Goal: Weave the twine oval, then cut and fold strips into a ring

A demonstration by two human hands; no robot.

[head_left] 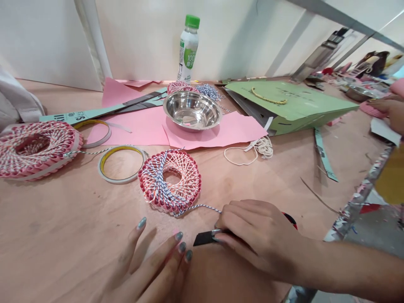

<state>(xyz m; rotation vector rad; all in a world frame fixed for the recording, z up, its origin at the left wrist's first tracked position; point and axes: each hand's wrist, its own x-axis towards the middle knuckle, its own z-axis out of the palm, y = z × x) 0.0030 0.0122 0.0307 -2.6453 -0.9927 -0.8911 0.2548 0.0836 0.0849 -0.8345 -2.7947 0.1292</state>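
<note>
My right hand [259,235] is shut on a pair of black scissors [204,238], with their red-and-black handle showing behind my knuckles. Blue-and-white twine [198,206] runs from a round woven ring of red-edged paper strips [169,182] to the fingers of that hand. The ring lies flat on the pinkish wooden table [72,227]. My left hand [148,269] rests just below the ring, fingers spread and holding nothing, its grey-painted nails close to the scissors' tip. A larger woven ring [36,149] lies at the far left.
A steel bowl [192,110] sits on pink paper sheets [214,132], with a green-capped bottle [188,49] behind. A green paper bag [290,103], tape rolls [121,164] and cream cord [252,150] lie around. A co-worker's hand [389,110] is at the right edge.
</note>
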